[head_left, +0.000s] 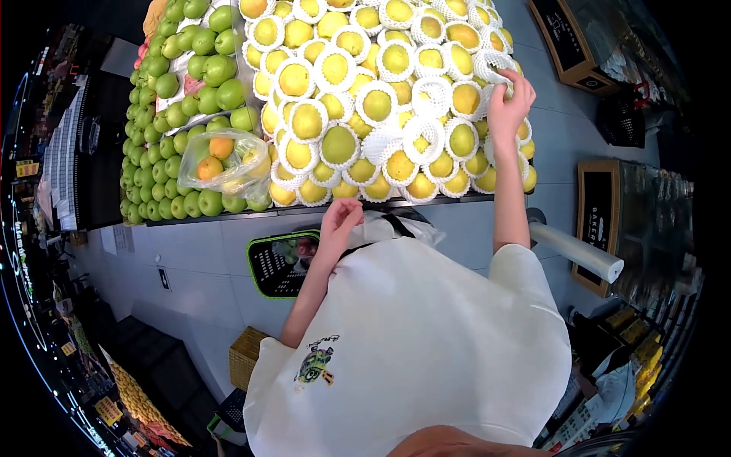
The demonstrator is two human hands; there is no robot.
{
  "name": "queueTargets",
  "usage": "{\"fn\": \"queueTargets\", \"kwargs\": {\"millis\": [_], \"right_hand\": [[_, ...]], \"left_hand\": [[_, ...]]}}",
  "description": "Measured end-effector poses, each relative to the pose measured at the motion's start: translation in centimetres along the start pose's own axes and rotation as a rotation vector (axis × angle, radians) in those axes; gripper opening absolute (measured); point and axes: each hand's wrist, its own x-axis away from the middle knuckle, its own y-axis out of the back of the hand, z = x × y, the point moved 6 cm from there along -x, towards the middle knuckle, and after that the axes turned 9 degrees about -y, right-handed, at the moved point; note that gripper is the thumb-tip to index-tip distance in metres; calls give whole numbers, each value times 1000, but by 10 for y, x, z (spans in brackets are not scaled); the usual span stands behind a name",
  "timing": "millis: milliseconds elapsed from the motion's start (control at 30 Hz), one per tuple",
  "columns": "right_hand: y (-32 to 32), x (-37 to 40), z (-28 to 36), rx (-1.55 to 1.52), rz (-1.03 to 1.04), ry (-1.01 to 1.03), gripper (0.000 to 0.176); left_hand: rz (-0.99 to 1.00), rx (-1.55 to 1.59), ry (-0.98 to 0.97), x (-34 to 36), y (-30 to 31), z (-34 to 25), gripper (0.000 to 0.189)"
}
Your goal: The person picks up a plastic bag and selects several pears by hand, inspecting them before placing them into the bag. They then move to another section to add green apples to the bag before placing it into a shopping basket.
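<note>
My right hand (512, 107) reaches to the right side of the fruit display. Its fingers are closed on a white foam net (493, 65) among the yellow fruits. My left hand (339, 227) is raised at the front edge of the stand, fingers curled in, with nothing visible in them. Round yellow fruits (377, 105) lie in rows, most of them in white foam nets. On the left, a clear plastic bag (236, 171) holding orange and yellow fruits rests across the green apples (173, 114) and the yellow fruits.
Below the stand's front edge, a black shopping basket with a green rim (263, 289) is on the left. A roll of clear plastic bags (582, 253) sticks out at the right. Bakery stands (594, 221) line the right side, and a woven basket (247, 356) is at lower left.
</note>
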Motion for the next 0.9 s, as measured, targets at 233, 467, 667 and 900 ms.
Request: {"fn": "queueTargets", "kwargs": {"millis": [233, 467, 667, 900], "right_hand": [[-3, 155, 108, -445, 333, 134, 20], [-35, 245, 190, -751, 833, 131, 21], [-88, 248, 251, -640, 1048, 114, 24], [-179, 224, 317, -392, 906, 56, 49]], "left_hand": [[-31, -58, -177, 0, 43, -47, 10], [-831, -232, -604, -2, 210, -154, 17], [-1366, -615, -545, -18, 301, -163, 57], [-1031, -521, -370, -57, 344, -128, 40]]}}
